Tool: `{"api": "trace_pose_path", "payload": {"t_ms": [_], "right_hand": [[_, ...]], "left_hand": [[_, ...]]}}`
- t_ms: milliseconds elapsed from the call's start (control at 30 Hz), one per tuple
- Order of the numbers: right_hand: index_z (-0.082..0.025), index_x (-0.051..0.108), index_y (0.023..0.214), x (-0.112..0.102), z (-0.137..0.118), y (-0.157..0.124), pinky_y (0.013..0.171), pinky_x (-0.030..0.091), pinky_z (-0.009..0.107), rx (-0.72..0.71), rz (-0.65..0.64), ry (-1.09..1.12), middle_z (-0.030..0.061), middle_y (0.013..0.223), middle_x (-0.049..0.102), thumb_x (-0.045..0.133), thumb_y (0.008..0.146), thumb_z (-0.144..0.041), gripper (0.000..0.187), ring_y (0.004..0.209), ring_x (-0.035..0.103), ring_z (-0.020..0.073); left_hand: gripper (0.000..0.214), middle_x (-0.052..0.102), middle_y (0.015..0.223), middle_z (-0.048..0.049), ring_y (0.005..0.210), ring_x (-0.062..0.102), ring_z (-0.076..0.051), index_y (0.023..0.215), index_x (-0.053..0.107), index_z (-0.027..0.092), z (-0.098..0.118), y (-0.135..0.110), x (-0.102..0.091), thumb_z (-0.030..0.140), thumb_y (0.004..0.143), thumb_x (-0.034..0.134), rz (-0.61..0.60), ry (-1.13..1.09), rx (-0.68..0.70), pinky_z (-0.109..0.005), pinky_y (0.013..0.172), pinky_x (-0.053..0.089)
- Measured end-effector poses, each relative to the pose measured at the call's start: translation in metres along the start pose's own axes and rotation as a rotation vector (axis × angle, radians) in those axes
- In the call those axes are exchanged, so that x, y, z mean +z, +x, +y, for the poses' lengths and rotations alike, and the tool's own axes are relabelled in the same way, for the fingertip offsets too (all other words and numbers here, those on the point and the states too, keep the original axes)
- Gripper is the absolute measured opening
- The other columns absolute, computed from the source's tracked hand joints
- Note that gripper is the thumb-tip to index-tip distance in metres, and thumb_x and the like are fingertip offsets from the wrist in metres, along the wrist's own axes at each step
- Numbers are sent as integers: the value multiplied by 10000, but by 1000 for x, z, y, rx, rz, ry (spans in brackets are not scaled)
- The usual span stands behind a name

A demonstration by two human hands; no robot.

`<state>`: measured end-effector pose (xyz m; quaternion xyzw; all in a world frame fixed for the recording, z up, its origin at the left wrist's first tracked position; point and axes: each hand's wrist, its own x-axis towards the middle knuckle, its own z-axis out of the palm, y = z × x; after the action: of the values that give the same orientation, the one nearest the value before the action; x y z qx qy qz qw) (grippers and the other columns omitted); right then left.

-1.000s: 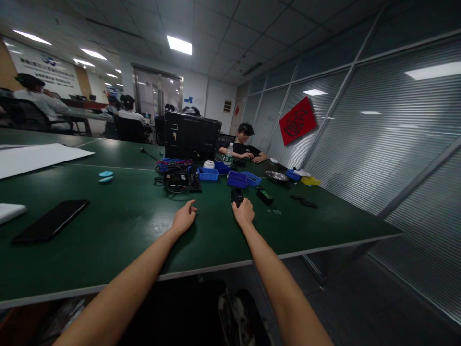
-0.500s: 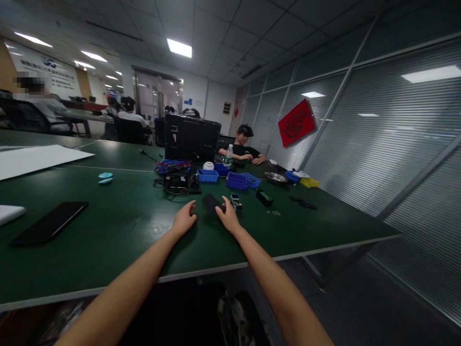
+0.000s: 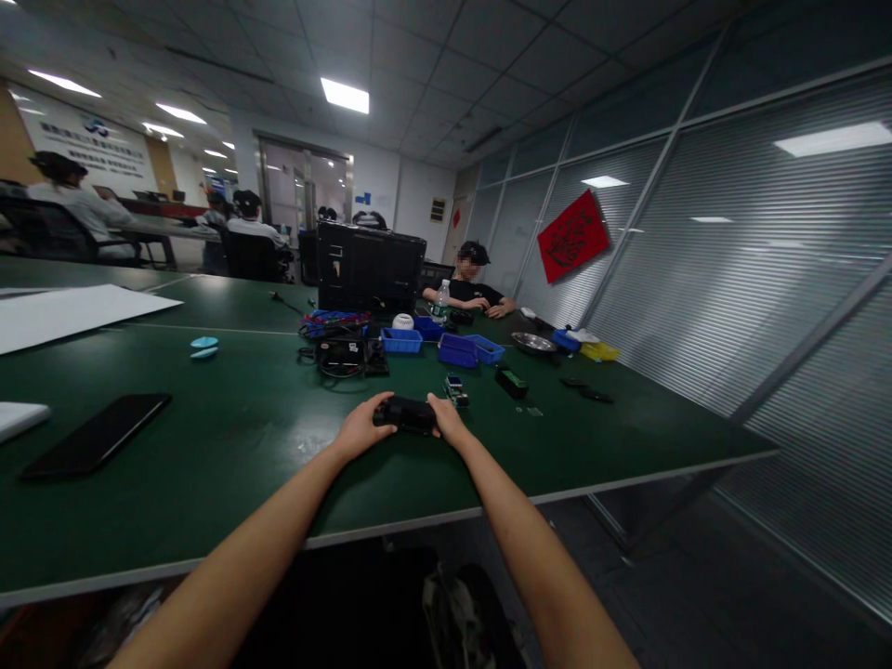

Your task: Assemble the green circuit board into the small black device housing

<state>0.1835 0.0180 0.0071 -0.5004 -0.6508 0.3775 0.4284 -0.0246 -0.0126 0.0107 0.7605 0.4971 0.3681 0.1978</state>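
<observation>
A black oblong plastic case (image 3: 410, 415) is held crosswise between my hands, low over the green table (image 3: 265, 502). My left hand (image 3: 360, 427) grips its left end, with the thumb on the near side. On its right end my right hand (image 3: 447, 420) is closed. The case's exact kind is too dark to make out. Just beyond my right hand lies a small circuit board device with a screen (image 3: 455, 390). Farther right sits a black box with a green top (image 3: 512, 382).
Blue bins (image 3: 401, 340), a tangle of cables (image 3: 334, 323), a white ball (image 3: 402, 321) and a monitor (image 3: 372, 268) stand beyond my hands. A metal dish (image 3: 533, 344) is at the right. A black tablet-like slab (image 3: 98, 435) lies left. A person (image 3: 474, 288) sits across the table.
My left hand has come right and taken hold of the black case's left end. The case has turned from slanted to crosswise and moved slightly nearer, my right hand still holding it.
</observation>
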Motion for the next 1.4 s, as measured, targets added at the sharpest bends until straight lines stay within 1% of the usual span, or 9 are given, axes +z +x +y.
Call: {"api": "trace_pose_path", "payload": {"t_ms": [167, 300, 367, 500, 667, 833, 1067, 1200, 1400], "right_hand": [[-186, 578, 639, -17, -6, -7, 591, 362, 223, -179, 358, -439, 20, 590, 591, 289, 854, -448, 445, 581, 529, 126], [-181, 599, 785, -34, -7, -6, 621, 342, 239, -66, 662, -591, 59, 764, 614, 251, 869, -408, 423, 695, 536, 156], [-176, 604, 863, -41, -3, -3, 619, 341, 251, 32, 725, -626, 89, 884, 605, 262, 863, -420, 421, 754, 539, 176], [-145, 629, 929, -51, 6, 2, 645, 358, 289, 225, 630, -701, 152, 955, 575, 262, 850, -476, 500, 835, 539, 227], [-124, 647, 958, -49, 12, 5, 711, 364, 323, 258, 500, -848, 182, 967, 560, 278, 849, -480, 524, 897, 522, 256], [-141, 638, 936, -43, 11, 6, 711, 373, 306, 183, 458, -857, 150, 953, 549, 335, 836, -459, 450, 881, 508, 235], [-181, 581, 964, -34, 12, 3, 787, 366, 304, -104, 466, -774, 101, 977, 523, 461, 779, -458, 354, 942, 458, 223], [-165, 589, 1006, -35, 13, 3, 802, 354, 327, -52, 466, -737, 128, 1009, 534, 381, 814, -493, 433, 968, 455, 243], [-158, 624, 937, -33, 15, 5, 761, 357, 319, -45, 321, -822, 124, 927, 572, 429, 794, -494, 414, 893, 481, 238]], "left_hand": [[579, 618, 1021, -51, 947, 565, -201, 1167, 494, 228, 1, 0, 0, 446, 646, 620, -11, 95, -51, -301, 821, 434], [563, 592, 1100, -80, 999, 543, -215, 1147, 519, 181, 1, 0, 0, 475, 672, 585, 8, 135, -62, -308, 872, 410], [544, 576, 1139, -76, 1027, 531, -209, 1163, 511, 181, -1, 0, 0, 443, 690, 575, 16, 139, -53, -302, 895, 397], [555, 569, 1162, -57, 1037, 530, -202, 1205, 480, 206, -4, 1, 1, 416, 700, 573, 7, 137, -45, -298, 900, 397], [536, 599, 1109, -50, 993, 556, -194, 1196, 490, 218, -1, 0, 0, 413, 703, 568, -2, 129, -64, -292, 879, 410], [529, 604, 1102, -44, 999, 556, -189, 1196, 491, 230, 0, 0, -1, 410, 704, 569, -12, 114, -85, -275, 863, 417], [539, 610, 1082, -52, 996, 554, -199, 1194, 494, 226, -1, 1, 0, 394, 690, 585, -13, 116, -83, -286, 860, 417], [573, 609, 1078, -50, 1011, 546, -204, 1219, 470, 240, 0, 1, -1, 366, 676, 605, -28, 115, -105, -291, 865, 412], [570, 615, 1058, -48, 992, 555, -197, 1219, 464, 244, 0, 1, 0, 352, 678, 606, -39, 111, -116, -285, 849, 416]]}}
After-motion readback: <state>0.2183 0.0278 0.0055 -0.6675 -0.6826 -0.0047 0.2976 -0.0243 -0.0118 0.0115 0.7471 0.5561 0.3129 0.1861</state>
